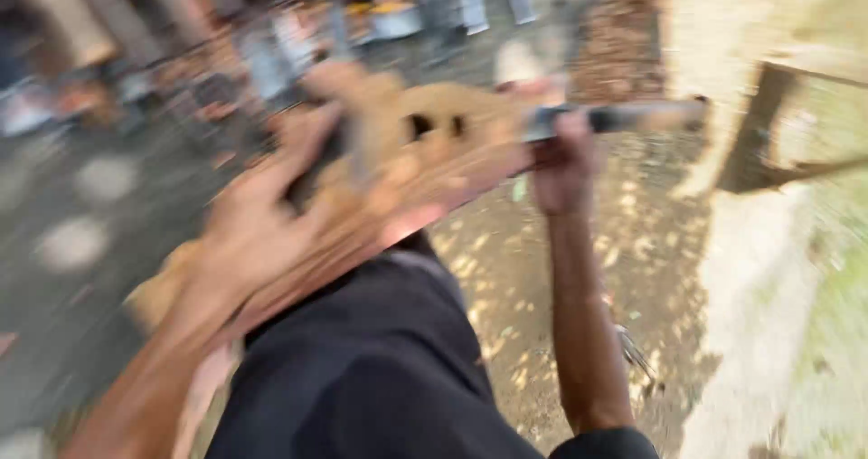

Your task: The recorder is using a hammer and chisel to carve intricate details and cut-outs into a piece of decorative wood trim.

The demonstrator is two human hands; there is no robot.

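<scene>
A left hand (pixel 258 219) is clenching a carved wooden piece (pixel 425 165) lying across a dark-trousered lap (pixel 380 359); at three o'clock, the right hand (pixel 562 156) is gripping a tool handle (pixel 633 115); everything is blurring.

daylight, bright right side | dappled ground shadows | heavy motion blur throughout

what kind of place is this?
Probably an outdoor woodworking spot, though the frame is blurred. Wood chips and shavings litter the bare ground; the left hand steadies a carved wooden piece while the right hand grips a tool.
</scene>
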